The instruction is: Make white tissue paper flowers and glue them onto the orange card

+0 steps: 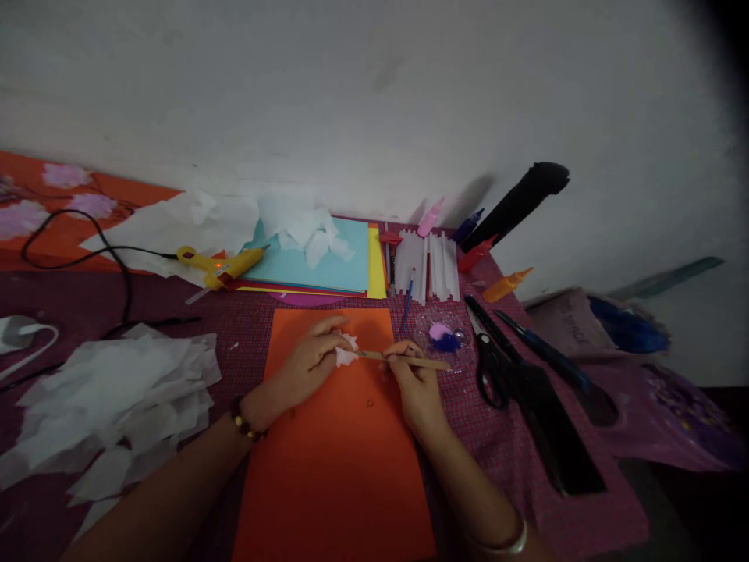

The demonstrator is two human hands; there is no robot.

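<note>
Over an orange sheet (pixel 333 468), my left hand (pixel 313 355) has its fingertips on a small pale paper flower (pixel 346 351) with jagged edges. The thumb and forefinger hold its near side. My right hand (pixel 417 382) grips a flat wooden stick (pixel 430 363) between thumb and fingers. The stick lies roughly level, its left tip at the flower's edge. Just beyond the right hand is a clear plastic palette (pixel 456 337) with pink paint (pixel 440 331) and dark blue paint (pixel 448 343). A thin blue paintbrush (pixel 408 300) lies beside it.
A yellow glue gun (pixel 228 268) with a lit light and black cord lies at the back left. Cut white paper (pixel 134 390) is heaped on the left. Scissors (pixel 490 363) and a black-handled tool (pixel 553 429) lie right. Glue sticks (pixel 443 269) and paint bottles (pixel 506 286) stand behind.
</note>
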